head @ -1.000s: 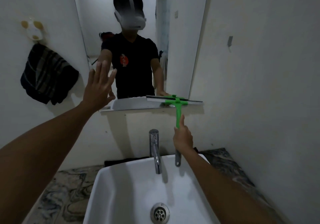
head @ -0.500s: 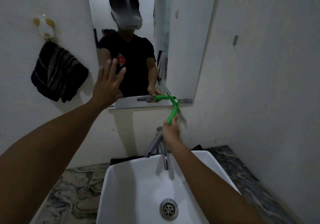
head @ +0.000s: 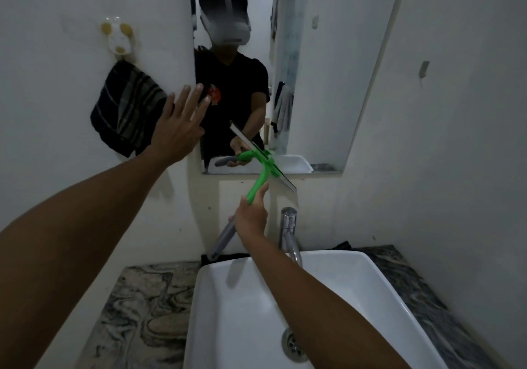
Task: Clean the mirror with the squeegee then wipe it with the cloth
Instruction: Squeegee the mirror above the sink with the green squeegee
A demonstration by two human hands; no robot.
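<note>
The wall mirror (head: pixel 328 69) hangs above the sink. My right hand (head: pixel 252 219) grips the green and grey squeegee (head: pixel 263 176) by its handle, below the mirror's lower edge. The squeegee's blade is tilted diagonally, its upper end against the bottom of the glass. My left hand (head: pixel 178 124) is open with fingers spread, at the mirror's left edge, beside a dark striped cloth (head: pixel 127 112) that hangs from a wall hook (head: pixel 118 37). The mirror shows a person's reflection holding the squeegee.
A white basin (head: pixel 356 277) with a chrome tap (head: pixel 289 233) and a drain (head: pixel 293 344) sits below on a marbled counter (head: pixel 137 306). White walls close in on the left and right. A dark object lies behind the basin (head: pixel 340 246).
The squeegee has come down off the mirror's bottom edge and its blade has turned from level to diagonal. My left hand has stayed near the mirror's left edge. The view has shifted left.
</note>
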